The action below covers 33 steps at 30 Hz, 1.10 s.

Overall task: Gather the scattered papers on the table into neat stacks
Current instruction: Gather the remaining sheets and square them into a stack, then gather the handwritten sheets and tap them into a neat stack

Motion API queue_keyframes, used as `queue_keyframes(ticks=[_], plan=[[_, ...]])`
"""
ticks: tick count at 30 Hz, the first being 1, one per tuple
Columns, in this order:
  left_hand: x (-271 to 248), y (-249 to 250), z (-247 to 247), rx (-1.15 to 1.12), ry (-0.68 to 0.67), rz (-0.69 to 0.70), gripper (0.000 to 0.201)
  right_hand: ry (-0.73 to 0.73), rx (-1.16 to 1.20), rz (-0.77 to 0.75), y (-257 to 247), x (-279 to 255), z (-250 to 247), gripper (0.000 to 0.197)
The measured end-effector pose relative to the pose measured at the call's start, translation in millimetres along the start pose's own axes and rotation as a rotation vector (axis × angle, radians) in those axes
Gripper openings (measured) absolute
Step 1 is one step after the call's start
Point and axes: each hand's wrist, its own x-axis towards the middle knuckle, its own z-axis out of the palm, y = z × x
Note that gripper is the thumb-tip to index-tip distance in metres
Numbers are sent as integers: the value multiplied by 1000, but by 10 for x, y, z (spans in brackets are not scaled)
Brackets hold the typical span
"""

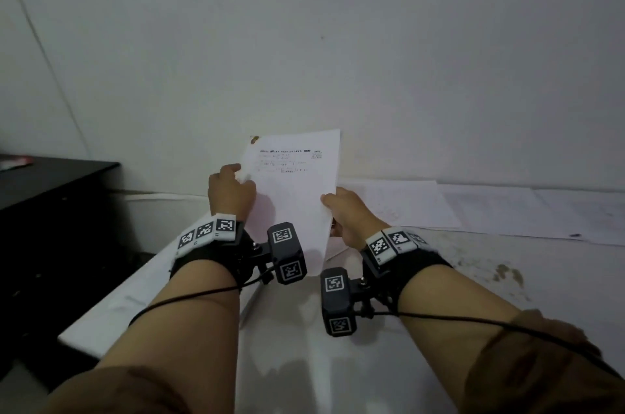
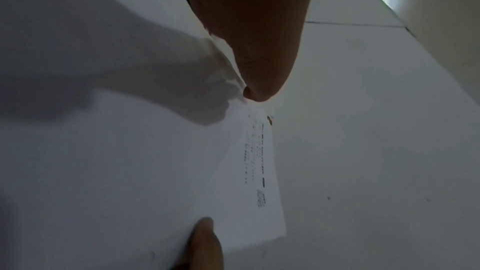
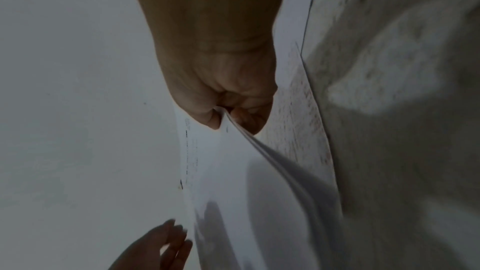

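We see a pale, stained table (image 1: 439, 278) set against a white wall (image 1: 304, 24), with loose sheets (image 1: 490, 207) lying flat along its far edge and a dark cabinet (image 1: 50, 183) to the left. Above the table's near-left part we find a sheaf of printed papers (image 1: 294, 190) held upright, print facing us, its lower edge hidden behind the wrist cameras.

The step in hand appears to be squaring this sheaf. To do it well, we would loosen both grips slightly, tap the lower edge on the table until the edges line up, then lay it down flat.

The left hand (image 1: 231, 192) grips the left edge, thumb on the front and fingers curled behind. The right hand (image 1: 345, 214) pinches the right edge; in the right wrist view, its thumb and fingers (image 3: 244, 116) close narrowly on several layered sheets, though dim light blurs the exact count.
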Motion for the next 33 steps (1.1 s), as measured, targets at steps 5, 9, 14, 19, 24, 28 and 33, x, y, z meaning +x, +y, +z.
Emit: queue_keyframes(ticks=[5,9,14,19,24,28,33], plan=[[32,-356,-241,21,-39,-42,37,-109,27,125,225,4,602,20],[-6,-568,-219,7,-106,-108,33,-168,25,185,386,10,816,25],[5,-740,-124,17,-294,-221,26,-238,-60,305,452,39,799,24],[-4,-804,-41,150,-437,-245,34,-108,-342,176,416,146,542,34],[-45,-667,148,17,-369,-162,30,-104,-1086,-111,368,152,229,31],[-141,-501,381,-102,-410,-137,30,-150,-1222,-125,344,103,38,32],[-301,-279,659,-139,-463,-108,28,-155,-1199,-79,263,21,-320,32]])
